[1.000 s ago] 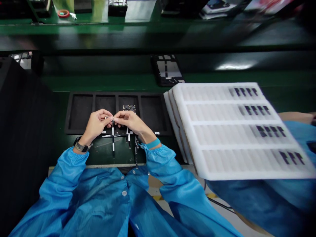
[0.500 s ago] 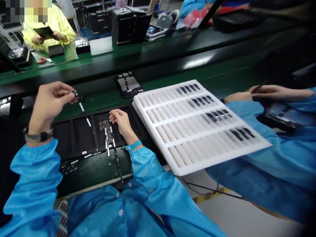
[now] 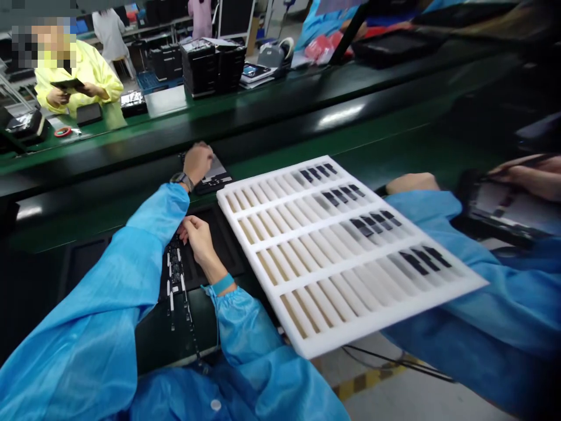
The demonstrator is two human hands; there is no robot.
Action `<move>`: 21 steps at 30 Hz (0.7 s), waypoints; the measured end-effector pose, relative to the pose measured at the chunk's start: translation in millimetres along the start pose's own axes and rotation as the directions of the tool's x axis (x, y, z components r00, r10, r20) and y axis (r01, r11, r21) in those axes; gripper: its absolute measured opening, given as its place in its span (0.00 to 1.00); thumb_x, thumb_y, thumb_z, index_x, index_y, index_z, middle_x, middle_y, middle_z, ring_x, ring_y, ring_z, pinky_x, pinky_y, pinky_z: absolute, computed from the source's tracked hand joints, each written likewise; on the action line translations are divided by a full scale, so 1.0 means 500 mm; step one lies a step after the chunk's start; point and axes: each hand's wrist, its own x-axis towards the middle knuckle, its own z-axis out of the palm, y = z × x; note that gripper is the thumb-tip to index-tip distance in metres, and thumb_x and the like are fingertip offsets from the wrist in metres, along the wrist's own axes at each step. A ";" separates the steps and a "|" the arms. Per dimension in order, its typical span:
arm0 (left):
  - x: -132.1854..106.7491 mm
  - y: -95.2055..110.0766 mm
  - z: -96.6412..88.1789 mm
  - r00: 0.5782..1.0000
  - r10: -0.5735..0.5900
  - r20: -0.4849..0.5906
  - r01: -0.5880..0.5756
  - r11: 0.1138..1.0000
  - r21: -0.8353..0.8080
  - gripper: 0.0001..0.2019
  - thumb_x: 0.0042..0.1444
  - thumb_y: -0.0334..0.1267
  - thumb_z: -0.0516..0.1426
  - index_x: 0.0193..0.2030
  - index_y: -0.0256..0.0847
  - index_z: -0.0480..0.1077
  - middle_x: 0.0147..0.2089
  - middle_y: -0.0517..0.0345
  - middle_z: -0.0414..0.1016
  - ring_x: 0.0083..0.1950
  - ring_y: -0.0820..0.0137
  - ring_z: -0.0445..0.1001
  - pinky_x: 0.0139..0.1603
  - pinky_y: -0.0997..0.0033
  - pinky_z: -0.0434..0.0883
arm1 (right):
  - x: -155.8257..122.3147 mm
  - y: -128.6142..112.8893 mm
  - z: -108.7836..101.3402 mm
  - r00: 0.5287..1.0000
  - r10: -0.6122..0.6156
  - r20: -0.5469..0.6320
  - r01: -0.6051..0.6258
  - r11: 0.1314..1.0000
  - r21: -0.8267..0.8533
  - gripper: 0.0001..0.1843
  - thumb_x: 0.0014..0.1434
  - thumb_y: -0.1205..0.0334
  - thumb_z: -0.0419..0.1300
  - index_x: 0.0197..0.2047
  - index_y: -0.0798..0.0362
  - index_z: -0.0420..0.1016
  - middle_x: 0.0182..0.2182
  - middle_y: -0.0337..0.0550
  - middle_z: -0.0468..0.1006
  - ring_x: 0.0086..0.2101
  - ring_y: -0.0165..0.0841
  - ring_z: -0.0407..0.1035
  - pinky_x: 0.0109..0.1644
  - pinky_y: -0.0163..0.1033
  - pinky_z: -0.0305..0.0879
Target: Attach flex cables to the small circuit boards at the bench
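My left hand (image 3: 198, 162) is stretched forward over a flat black device (image 3: 213, 177) lying on the green belt. Its fingers are curled and pressed down on the device; whether they still pinch the thin strip cannot be seen. My right hand (image 3: 195, 235) rests, fingers bent, on a bundle of thin black-and-white flex strips (image 3: 175, 275) that lie across the black compartment tray (image 3: 228, 245) in front of me. A white foam tray (image 3: 333, 245) with rows of slots, some holding small dark parts, sits just right of both hands.
A co-worker in a blue coat (image 3: 482, 280) works at the right, one hand (image 3: 530, 175) on a dark device. Across the belt a person in yellow (image 3: 74, 76) holds a dark item. Stacked black trays (image 3: 213, 64) and red tape (image 3: 62, 131) stand on the far bench.
My left hand has gone from raised at the left, pinching a thin strip, forward onto the device on the belt. The right hand stays on the strips. The view has swung.
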 end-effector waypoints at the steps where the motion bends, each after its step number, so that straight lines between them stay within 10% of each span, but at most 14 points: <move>1: -0.017 -0.006 0.024 0.999 0.015 0.046 -0.015 1.000 0.000 0.09 0.61 0.26 0.58 0.37 0.34 0.80 0.55 0.39 0.80 0.59 0.57 0.72 0.62 0.59 0.66 | 0.000 0.001 0.000 1.000 0.007 0.000 -0.007 1.000 0.000 0.06 0.55 0.60 0.61 0.28 0.52 0.74 0.21 0.37 0.74 0.21 0.26 0.64 0.21 0.31 0.57; 7: -0.096 -0.055 0.036 0.981 0.063 0.181 -0.064 0.998 -0.001 0.08 0.59 0.30 0.61 0.40 0.36 0.84 0.58 0.38 0.81 0.61 0.49 0.75 0.66 0.52 0.67 | -0.001 0.004 0.001 1.000 0.005 0.029 -0.005 1.000 -0.012 0.06 0.54 0.60 0.62 0.31 0.53 0.77 0.22 0.37 0.75 0.22 0.26 0.65 0.21 0.30 0.56; 13: -0.181 -0.099 -0.126 0.986 -0.016 0.167 0.026 0.998 -0.059 0.10 0.55 0.33 0.65 0.43 0.40 0.85 0.45 0.45 0.85 0.48 0.54 0.80 0.55 0.57 0.74 | -0.005 -0.003 0.001 0.999 -0.006 0.033 0.007 0.999 -0.039 0.06 0.56 0.59 0.63 0.31 0.53 0.77 0.22 0.37 0.74 0.22 0.26 0.65 0.22 0.31 0.56; 17: -0.374 -0.095 -0.306 0.986 -0.108 0.127 0.128 0.979 -0.157 0.12 0.53 0.41 0.70 0.45 0.43 0.85 0.40 0.52 0.85 0.40 0.59 0.80 0.50 0.62 0.74 | -0.002 0.000 -0.009 0.999 -0.044 0.004 0.044 0.992 -0.116 0.05 0.58 0.62 0.62 0.32 0.53 0.76 0.23 0.37 0.75 0.22 0.27 0.66 0.23 0.32 0.56; 21: -0.694 -0.039 -0.450 0.936 -0.353 -0.014 0.347 0.926 -0.151 0.12 0.55 0.47 0.69 0.44 0.49 0.84 0.43 0.55 0.84 0.46 0.56 0.80 0.53 0.60 0.75 | -0.009 -0.013 -0.026 0.990 -0.138 -0.036 0.128 0.969 -0.210 0.06 0.61 0.60 0.63 0.33 0.52 0.76 0.24 0.37 0.75 0.23 0.26 0.64 0.25 0.31 0.55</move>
